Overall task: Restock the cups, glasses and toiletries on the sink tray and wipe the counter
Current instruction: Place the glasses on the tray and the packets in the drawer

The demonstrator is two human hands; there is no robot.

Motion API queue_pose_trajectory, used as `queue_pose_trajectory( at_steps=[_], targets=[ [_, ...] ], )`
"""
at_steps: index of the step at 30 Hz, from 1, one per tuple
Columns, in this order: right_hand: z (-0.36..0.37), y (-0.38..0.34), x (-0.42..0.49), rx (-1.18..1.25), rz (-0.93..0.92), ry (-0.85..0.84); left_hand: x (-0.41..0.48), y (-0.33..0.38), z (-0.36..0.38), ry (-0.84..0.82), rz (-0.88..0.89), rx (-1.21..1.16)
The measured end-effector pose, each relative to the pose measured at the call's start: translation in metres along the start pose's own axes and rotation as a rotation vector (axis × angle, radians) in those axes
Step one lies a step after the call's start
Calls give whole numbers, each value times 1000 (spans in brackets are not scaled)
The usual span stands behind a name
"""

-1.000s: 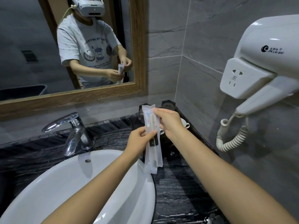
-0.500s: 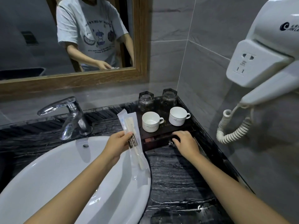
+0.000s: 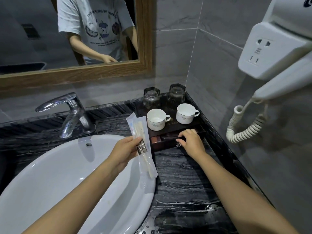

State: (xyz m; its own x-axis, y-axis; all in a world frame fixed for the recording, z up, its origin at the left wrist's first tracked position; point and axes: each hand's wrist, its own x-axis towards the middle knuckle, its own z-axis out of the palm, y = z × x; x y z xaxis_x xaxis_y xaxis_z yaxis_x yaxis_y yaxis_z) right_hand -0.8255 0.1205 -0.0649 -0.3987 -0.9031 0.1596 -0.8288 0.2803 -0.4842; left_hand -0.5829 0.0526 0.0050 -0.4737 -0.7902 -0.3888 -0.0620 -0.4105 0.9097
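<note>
Toiletry packets (image 3: 142, 141) in left hand (image 3: 124, 149); cups (image 3: 156, 121), glasses (image 3: 151, 97) crowd tray (image 3: 194, 123).

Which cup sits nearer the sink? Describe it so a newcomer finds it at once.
Start at the white basin, then look right to the dark tray in the wall corner. Two white cups stand there; it is the left cup, in front of the left glass, beside the packet held in the left hand.

left hand (image 3: 125, 149) gripping toothbrush packets (image 3: 141, 141), right hand (image 3: 191, 141) on drawer (image 3: 166, 141) (ajar)
</note>
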Motion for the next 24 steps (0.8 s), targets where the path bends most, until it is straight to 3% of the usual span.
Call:
queue_pose_trajectory(
  at_steps=[24],
  targets=[
    [-27, 26, -93, 146, 2, -27, -25, -21, 60, -25, -88, -33]
  ],
)
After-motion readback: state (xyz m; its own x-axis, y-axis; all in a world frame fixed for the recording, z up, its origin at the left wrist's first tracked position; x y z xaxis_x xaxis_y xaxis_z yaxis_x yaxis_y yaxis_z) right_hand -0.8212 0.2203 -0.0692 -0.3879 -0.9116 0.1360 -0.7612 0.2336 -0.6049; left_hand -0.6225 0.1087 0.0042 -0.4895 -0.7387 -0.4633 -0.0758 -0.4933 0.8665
